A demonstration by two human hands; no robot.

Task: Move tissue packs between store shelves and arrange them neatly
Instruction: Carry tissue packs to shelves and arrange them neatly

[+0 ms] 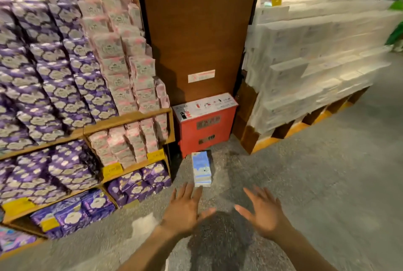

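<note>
A blue and white tissue pack lies alone on the grey floor in front of a red box. My left hand reaches out just short of it, fingers spread and straight, holding nothing. My right hand is beside it to the right, also spread and empty. Purple tissue packs and pink tissue packs fill the wooden shelves at left. White tissue packs are stacked at right. The frame is blurred by motion.
A red cabinet stands against a brown wooden pillar between the two displays. The white stack rests on a wooden pallet base. Yellow price tags hang on shelf edges. Grey floor spreads to the right.
</note>
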